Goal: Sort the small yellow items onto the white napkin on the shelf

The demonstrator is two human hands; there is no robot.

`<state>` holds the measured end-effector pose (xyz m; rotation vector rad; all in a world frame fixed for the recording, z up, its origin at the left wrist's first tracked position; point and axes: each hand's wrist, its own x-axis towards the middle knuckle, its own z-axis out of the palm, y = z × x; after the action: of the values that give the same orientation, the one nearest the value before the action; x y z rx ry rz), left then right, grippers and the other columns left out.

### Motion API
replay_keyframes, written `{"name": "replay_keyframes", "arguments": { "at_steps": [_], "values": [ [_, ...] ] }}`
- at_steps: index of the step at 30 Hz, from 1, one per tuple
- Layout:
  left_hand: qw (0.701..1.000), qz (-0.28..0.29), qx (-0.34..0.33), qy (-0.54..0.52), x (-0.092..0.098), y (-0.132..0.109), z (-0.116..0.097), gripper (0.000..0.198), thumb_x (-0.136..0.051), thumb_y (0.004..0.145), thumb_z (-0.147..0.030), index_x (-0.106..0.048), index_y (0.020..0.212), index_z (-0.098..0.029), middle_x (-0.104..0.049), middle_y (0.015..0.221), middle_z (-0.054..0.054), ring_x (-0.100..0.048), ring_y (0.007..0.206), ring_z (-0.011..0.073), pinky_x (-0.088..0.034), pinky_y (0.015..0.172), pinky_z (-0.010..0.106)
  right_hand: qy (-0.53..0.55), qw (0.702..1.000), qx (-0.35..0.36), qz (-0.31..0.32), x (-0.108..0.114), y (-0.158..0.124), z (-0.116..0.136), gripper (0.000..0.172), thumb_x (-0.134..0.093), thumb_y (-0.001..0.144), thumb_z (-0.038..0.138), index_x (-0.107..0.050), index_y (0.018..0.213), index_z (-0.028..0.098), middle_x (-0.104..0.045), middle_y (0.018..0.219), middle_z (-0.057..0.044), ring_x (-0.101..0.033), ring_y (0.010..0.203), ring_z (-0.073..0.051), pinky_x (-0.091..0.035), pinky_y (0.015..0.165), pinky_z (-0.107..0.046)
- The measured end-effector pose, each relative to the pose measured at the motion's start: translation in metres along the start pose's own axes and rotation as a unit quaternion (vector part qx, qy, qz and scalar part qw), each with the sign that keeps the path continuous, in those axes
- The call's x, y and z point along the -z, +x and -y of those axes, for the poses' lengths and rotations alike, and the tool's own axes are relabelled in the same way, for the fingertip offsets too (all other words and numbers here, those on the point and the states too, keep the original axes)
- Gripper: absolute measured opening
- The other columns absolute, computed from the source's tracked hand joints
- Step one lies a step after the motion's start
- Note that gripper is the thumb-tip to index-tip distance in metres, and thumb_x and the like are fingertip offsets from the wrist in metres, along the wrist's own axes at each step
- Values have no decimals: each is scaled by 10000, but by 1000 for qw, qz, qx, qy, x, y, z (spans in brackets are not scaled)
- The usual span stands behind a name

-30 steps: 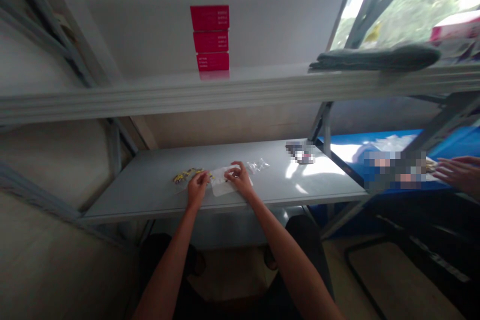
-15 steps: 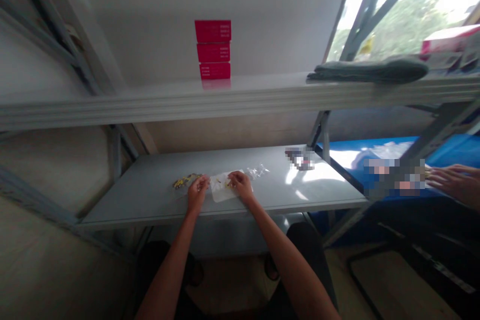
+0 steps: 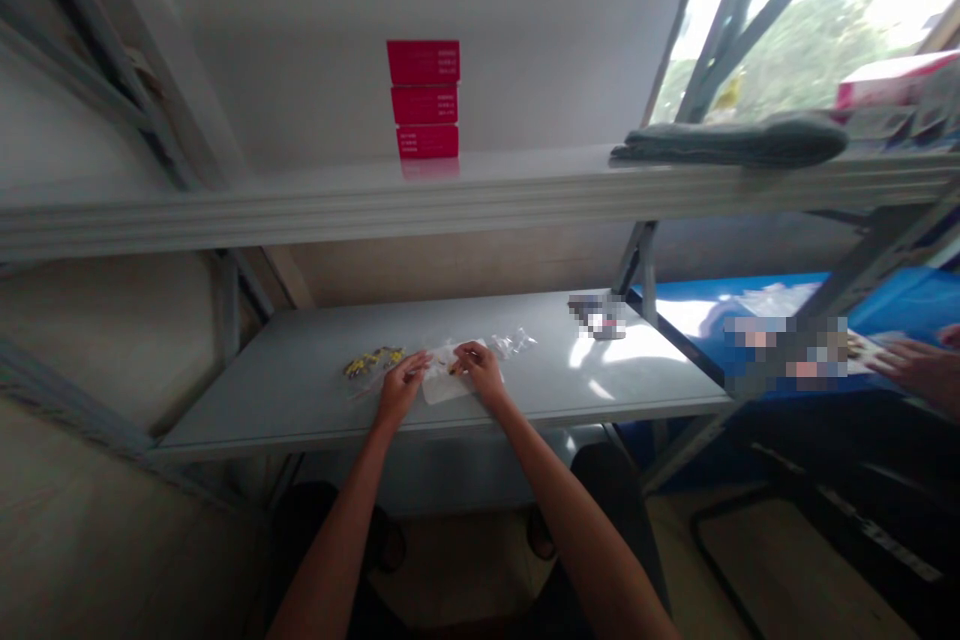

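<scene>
A: Begin with the left hand (image 3: 403, 383).
B: One, at the left side of the white sheet (image 3: 444, 389). Fingers curled; cannot tell whether they grip anything.

A: And the right hand (image 3: 480, 372)?
B: Over the right part of that sheet, fingers bent down. Something small and yellowish at the tips; pinched or merely touched, cannot tell. So two hands, one sheet, all at the grey lower shelf (image 3: 277, 370), near its front edge.

A: Small stuff?
B: One loose cluster of yellow-and-dark pieces (image 3: 369, 361), left of the sheet, just beyond the left hand. Several; too small to count singly. Beyond the right hand, clear crumpled plastic (image 3: 517, 341), near the sheet; number of pieces unreadable. One pixelated item (image 3: 598, 317) at the back right corner.

A: Upper shelf (image 3: 300, 210)?
B: Red boxes (image 3: 425, 104), three, stacked one on another. One folded grey cloth (image 3: 727, 140) lying flat to their right, well apart. Farther right, at least one pink-and-white box (image 3: 896, 83).

A: Anyone else?
B: At least one co-worker's hand (image 3: 911, 362), far right, by a blue surface (image 3: 686, 303). Below the shelf, two dark-trousered legs (image 3: 622, 510) of the wearer.
</scene>
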<state>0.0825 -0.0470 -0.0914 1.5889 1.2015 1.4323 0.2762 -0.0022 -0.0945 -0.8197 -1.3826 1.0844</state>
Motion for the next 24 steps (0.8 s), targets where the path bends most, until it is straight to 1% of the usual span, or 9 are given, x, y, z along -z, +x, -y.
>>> {"name": "replay_keyframes", "arguments": {
  "at_steps": [6, 9, 12, 14, 17, 19, 22, 23, 24],
  "values": [
    [999, 34, 2, -14, 0, -1, -3, 483, -608, 854, -341, -627, 1306, -170, -675, 1306, 166, -700, 1087, 249, -543, 922, 385, -37, 999, -1, -16, -1, 1, -4, 275, -630, 811, 467, -644, 810, 192, -681, 628, -11, -639, 573, -160, -508, 591, -270],
    [999, 36, 3, -19, 0, -1, -1, 502, -614, 848, -342, -619, 1322, -178, -666, 1321, 166, -699, 1094, 255, -549, 917, 392, -44, 999, 4, -28, -1, 1, -5, 261, -634, 805, 449, -651, 790, 189, -678, 642, -11, -648, 596, -161, -512, 596, -266],
    [1000, 20, -2, -8, 0, 0, 2, 479, -614, 840, -325, -640, 1293, -173, -682, 1295, 162, -698, 1095, 262, -543, 937, 410, -44, 998, 9, -47, 0, 1, -4, 262, -627, 820, 444, -653, 803, 183, -699, 694, -31, -665, 615, -166, -531, 613, -274],
    [1000, -1, -9, 17, -1, 0, 5, 419, -611, 832, -294, -680, 1228, -175, -711, 1242, 147, -693, 1105, 258, -524, 983, 430, -34, 995, 17, -92, 1, 1, -3, 275, -616, 837, 454, -640, 834, 180, -708, 722, -45, -679, 628, -174, -543, 619, -283],
    [996, -23, -24, 79, -2, 1, 9, 325, -615, 796, -216, -742, 1096, -202, -740, 1176, 114, -672, 1142, 257, -475, 1059, 465, -8, 977, 27, -213, 3, -1, -3, 284, -606, 851, 463, -600, 893, 183, -697, 737, -39, -699, 651, -186, -552, 614, -289],
    [992, -23, -34, 120, -3, 1, 11, 310, -617, 768, -163, -765, 1035, -219, -751, 1141, 97, -670, 1130, 263, -455, 1077, 486, -2, 960, 21, -278, 6, -2, -4, 278, -586, 862, 457, -576, 921, 185, -682, 729, -25, -693, 635, -183, -546, 600, -285],
    [987, -19, -48, 152, -3, 1, 12, 338, -598, 735, -88, -782, 981, -229, -764, 1076, 85, -674, 1085, 262, -449, 1078, 494, -21, 943, 5, -333, 14, -4, -7, 299, -524, 901, 453, -567, 1010, 177, -663, 759, -26, -655, 592, -168, -504, 549, -270],
    [986, -19, -51, 156, -3, 1, 12, 351, -587, 724, -65, -785, 964, -228, -764, 1061, 83, -672, 1079, 259, -449, 1078, 490, -35, 937, 2, -347, 18, -5, -8, 328, -489, 922, 452, -560, 1077, 173, -659, 800, -38, -642, 596, -166, -488, 535, -268],
    [986, -20, -53, 158, -3, 1, 12, 363, -576, 713, -47, -787, 947, -226, -764, 1049, 82, -671, 1071, 256, -453, 1075, 483, -56, 938, 8, -341, 22, -5, -9, 369, -445, 946, 444, -535, 1170, 165, -651, 860, -59, -633, 620, -170, -478, 536, -274]
  ]
}}
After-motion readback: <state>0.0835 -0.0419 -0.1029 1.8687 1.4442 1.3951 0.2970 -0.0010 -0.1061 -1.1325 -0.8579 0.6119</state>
